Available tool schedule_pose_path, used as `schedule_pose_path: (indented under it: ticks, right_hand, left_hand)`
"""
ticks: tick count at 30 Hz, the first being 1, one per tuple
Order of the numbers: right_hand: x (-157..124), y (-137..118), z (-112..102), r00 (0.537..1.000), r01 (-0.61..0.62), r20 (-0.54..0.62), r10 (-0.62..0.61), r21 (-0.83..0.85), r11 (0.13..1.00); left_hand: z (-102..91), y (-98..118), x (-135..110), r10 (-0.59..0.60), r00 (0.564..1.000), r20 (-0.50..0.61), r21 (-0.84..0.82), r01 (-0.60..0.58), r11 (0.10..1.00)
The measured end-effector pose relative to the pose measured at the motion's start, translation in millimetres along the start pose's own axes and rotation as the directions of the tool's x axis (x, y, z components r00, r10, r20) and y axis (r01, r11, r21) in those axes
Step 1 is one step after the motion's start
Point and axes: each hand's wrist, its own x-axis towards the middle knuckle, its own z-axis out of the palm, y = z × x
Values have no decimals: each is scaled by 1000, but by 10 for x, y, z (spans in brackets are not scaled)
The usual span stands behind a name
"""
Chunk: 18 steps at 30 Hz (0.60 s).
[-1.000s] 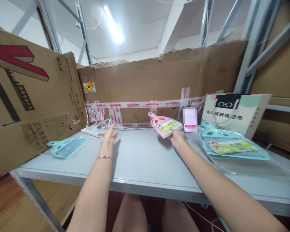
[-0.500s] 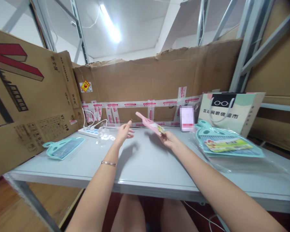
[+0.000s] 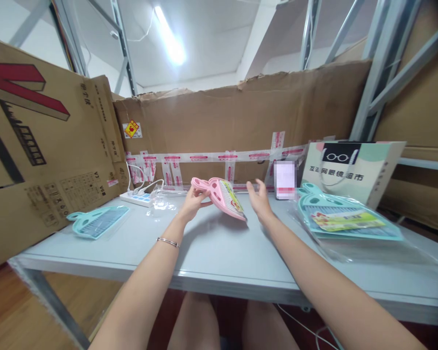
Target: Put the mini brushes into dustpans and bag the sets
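Head view: left hand [image 3: 195, 200] pinches the pink dustpan [image 3: 224, 197] by its handle above the table [image 3: 219, 248], right hand [image 3: 258, 201] spread loose just beside it, while teal dustpans [image 3: 345, 218] lie sealed in clear bags [image 3: 368, 250] near a paper bag [image 3: 354, 167].

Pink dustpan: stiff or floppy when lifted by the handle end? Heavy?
Probably stiff: the pink dustpan shows no sag, held tilted by its handle end in the left hand alone. Likely light, since a loose one-hand grip carries it. Its smooth plastic may be a bit slippery.
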Motion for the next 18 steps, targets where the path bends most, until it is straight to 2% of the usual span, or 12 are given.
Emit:
schedule_pose_path:
  ticks: [2,4,6,8,10,12,14,16,18]
  right_hand:
    - [-53,-76,10,966,246,115,-230,-154,957]
    - [-118,-145,49,884,426,316,-345,-238,873]
    - [-158,-188,85,835,460,449,-319,-251,852]
    - [-146,-204,83,818,453,501,-282,-259,853]
    - [-78,-197,27,838,469,450,-310,-303,829]
    - [19,-169,-70,873,479,301,-384,-382,790]
    - [100,-127,-170,883,462,166,-439,-475,749]
    - [133,-81,-225,883,438,127,-452,-570,696]
    - [108,-44,-206,885,442,198,-420,-639,629]
  left_hand:
    - [65,7,-26,17,1000,26,36,-18,999]
    - [137,39,-65,39,995,94,79,-46,996]
    - [208,80,-99,104,984,145,136,-124,983]
    - [253,121,-113,174,974,146,212,-203,956]
    - [241,169,-107,226,971,78,305,-239,922]
    - [157,230,-92,310,948,-70,396,-259,881]
    - [10,296,-76,445,867,-225,513,-283,810]
    - [-163,347,-62,553,788,-271,685,-246,686]
    - [-323,366,-48,598,767,-232,868,-115,483]
